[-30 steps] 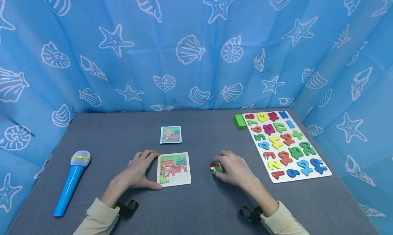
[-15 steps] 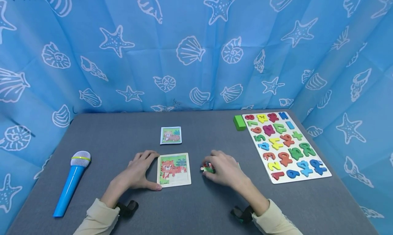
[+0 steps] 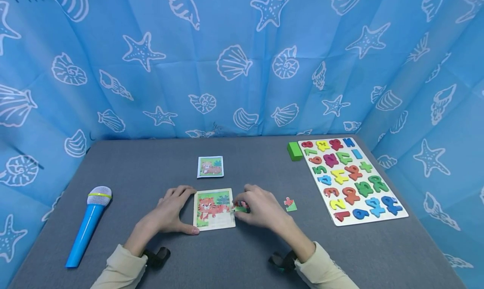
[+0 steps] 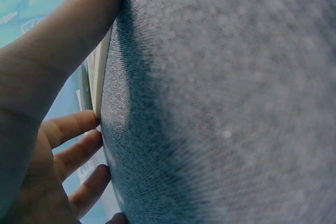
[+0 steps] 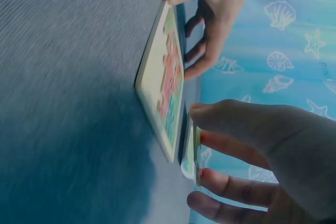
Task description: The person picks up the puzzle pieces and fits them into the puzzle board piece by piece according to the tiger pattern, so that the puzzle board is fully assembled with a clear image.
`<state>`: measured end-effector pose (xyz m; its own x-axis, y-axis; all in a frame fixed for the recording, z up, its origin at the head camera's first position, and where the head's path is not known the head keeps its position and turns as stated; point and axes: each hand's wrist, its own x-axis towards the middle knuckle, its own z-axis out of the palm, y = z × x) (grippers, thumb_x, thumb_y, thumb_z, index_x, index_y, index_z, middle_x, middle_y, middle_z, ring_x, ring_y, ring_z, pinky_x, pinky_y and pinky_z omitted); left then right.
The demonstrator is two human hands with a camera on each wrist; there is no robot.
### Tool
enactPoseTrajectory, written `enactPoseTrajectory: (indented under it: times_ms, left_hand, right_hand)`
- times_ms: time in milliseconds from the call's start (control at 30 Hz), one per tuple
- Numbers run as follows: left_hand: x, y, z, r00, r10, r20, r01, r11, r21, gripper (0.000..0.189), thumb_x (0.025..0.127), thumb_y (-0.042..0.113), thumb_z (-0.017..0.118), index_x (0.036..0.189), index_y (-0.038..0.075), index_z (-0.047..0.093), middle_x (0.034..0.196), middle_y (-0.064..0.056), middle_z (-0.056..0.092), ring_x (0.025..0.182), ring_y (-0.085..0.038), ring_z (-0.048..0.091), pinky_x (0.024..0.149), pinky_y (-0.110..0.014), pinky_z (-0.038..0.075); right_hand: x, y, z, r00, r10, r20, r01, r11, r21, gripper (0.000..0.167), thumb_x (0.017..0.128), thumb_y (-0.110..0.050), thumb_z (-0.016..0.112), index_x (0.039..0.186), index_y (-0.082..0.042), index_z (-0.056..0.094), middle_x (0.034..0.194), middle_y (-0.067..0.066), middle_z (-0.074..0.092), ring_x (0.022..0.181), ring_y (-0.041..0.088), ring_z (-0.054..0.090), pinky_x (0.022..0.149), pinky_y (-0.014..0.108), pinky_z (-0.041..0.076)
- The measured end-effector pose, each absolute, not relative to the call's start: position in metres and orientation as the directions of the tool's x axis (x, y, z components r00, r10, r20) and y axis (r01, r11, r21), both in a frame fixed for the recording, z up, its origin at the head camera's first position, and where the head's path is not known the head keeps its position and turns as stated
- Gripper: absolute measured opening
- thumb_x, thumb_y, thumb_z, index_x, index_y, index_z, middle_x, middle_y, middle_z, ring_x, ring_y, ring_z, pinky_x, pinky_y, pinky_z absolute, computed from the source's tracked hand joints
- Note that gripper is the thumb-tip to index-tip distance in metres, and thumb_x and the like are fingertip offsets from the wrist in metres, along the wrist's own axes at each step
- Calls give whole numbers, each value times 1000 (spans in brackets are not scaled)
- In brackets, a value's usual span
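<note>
A jigsaw puzzle board [image 3: 214,209] with a red tiger picture lies on the table, its lower right showing bare pale backing. My left hand [image 3: 172,211] holds it by the left side, thumb at the near corner and a fingertip at the far corner. Just off the board's right edge, my right hand [image 3: 261,207] pinches a puzzle piece [image 3: 240,206] between thumb and fingers; in the right wrist view that piece [image 5: 197,153] stands edge-on, raised off the table. Another puzzle piece [image 3: 290,204], red and green, lies to the right of this hand.
A small tiger picture card [image 3: 210,166] lies beyond the board. At the left is a blue toy microphone [image 3: 88,226]. A white number board [image 3: 351,179] and a green block [image 3: 295,151] sit at the right. A blue curtain [image 3: 242,62] hangs behind the table.
My right hand has moved left with the puzzle piece, up to the board's right edge. The other loose piece behind it has come into view. My left hand has stayed put.
</note>
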<state>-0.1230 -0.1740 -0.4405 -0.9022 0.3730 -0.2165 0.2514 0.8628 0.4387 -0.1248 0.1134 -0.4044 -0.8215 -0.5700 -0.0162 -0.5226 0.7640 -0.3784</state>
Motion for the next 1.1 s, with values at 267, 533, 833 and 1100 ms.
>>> enactPoseTrajectory:
  times_ms: [267, 533, 833, 1100]
  left_hand:
    - [-122, -175, -441, -904, 374, -209, 255, 862, 439, 111, 63, 66, 89, 150, 12, 46, 153, -16, 45, 138, -45, 40, 100, -70, 40]
    - [-123, -174, -440, -900, 376, -221, 251, 860, 444, 111, 64, 67, 88, 150, 12, 45, 153, -16, 44, 138, -46, 39, 101, -71, 40]
    - [-122, -175, -440, -902, 382, -202, 262, 855, 448, 110, 64, 65, 89, 150, 11, 46, 153, -16, 44, 138, -46, 40, 99, -71, 41]
    - [-121, -175, -441, -903, 384, -194, 265, 852, 451, 110, 64, 65, 89, 149, 11, 46, 153, -16, 45, 137, -46, 40, 98, -71, 41]
  right_hand:
    - [-123, 90, -406, -798, -602, -42, -535, 738, -412, 27, 89, -30, 80, 113, -18, 79, 83, -1, 54, 71, 9, 41, 56, 20, 28]
    - [-122, 70, -411, -779, -620, -99, -537, 740, -406, 27, 89, -33, 80, 113, -19, 79, 82, -4, 55, 72, 7, 42, 56, 20, 30]
    - [-118, 60, -419, -776, -627, -71, -564, 740, -367, 23, 88, -33, 81, 108, -21, 80, 80, -6, 56, 70, 6, 42, 55, 21, 32]
    - [-113, 51, -425, -785, -614, -83, -573, 770, -282, 24, 90, -39, 78, 111, -26, 79, 87, -7, 60, 76, 7, 47, 58, 22, 34]
